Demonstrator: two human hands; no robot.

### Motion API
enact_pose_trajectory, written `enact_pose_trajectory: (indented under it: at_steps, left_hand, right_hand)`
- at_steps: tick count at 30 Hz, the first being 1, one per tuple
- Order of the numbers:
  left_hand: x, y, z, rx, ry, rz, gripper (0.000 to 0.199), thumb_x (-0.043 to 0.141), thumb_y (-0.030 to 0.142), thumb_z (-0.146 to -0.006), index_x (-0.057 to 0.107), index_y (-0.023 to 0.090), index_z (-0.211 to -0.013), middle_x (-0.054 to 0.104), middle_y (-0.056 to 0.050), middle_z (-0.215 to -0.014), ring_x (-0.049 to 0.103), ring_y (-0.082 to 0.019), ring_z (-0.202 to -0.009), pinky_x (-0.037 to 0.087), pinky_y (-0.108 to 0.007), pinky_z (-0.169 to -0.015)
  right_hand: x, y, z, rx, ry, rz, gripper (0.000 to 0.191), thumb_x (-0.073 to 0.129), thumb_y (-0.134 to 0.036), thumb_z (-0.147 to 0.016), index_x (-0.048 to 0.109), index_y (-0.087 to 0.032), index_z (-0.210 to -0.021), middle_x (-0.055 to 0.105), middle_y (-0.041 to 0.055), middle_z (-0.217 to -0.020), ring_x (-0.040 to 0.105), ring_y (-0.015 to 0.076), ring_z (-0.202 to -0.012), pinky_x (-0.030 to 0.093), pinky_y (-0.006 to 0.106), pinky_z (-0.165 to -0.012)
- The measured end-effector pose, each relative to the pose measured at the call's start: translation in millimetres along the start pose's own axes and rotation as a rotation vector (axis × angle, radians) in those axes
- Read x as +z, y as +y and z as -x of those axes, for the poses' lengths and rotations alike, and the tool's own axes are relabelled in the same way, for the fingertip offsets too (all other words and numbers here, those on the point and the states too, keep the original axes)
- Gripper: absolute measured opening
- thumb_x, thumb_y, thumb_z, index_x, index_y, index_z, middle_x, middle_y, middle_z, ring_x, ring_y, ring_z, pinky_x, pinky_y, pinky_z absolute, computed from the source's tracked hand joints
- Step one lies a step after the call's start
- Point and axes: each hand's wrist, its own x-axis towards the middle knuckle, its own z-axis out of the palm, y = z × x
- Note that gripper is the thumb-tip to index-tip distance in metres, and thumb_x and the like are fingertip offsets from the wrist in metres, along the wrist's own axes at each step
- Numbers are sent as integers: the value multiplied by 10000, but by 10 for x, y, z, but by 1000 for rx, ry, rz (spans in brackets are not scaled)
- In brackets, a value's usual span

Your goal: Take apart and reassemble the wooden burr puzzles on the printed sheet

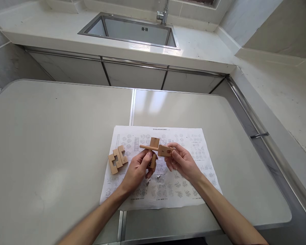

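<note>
My left hand (pixel 140 165) is closed on a wooden puzzle piece (pixel 154 142), a flat block that stands upright between the fingers with a dark mark near its top. In my right hand (pixel 183 160) is a second wooden puzzle piece (pixel 164 150), pinched at its right end, with a notch and a small mark on its face. A thin round wooden rod (pixel 148 147) runs leftward from that piece, across the front of the left hand's block. Whether the two pieces interlock I cannot tell. Left of my hands, several notched wooden pieces (pixel 114 166) lie together.
Beneath my hands a printed sheet (pixel 193 177) of small line diagrams lies on the pale table (pixel 53 143), torn near its middle. A metal seam (pixel 132 109) crosses the tabletop. Beyond it stands a counter (pixel 53 27) with a sink (pixel 132 32) and faucet (pixel 163 15).
</note>
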Motion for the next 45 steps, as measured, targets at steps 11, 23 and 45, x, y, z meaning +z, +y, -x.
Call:
enact_pose_trajectory:
  at_steps: [11,23,45]
  left_hand:
    - [-20,19,0,-3,-19,55,433,540,595,-1020,559,185,-885,488,51,-643,381,-77,-466,324,-220,-445]
    - [-40,-38,26,-62,-202,115,442,521,626,-1027,555,189,-972,543,65,-562,414,-74,-340,354,-210,-383]
    - [-152,-70,52,-265,-542,353,393,593,570,-1030,555,184,-960,353,126,-551,284,-51,-360,359,-160,-330]
  right_hand:
    - [14,22,-9,24,-11,-32,363,727,-563,-963,643,-245,-1116,692,-4,-812,565,106,-476,376,251,-453]
    - [53,5,17,70,-134,-24,350,656,-529,-1025,558,-256,-1223,705,2,-817,692,154,-547,431,242,-466]
    - [25,-4,33,39,-181,90,261,588,-461,-1078,638,-207,-1109,685,-10,-707,570,96,-422,432,219,-414]
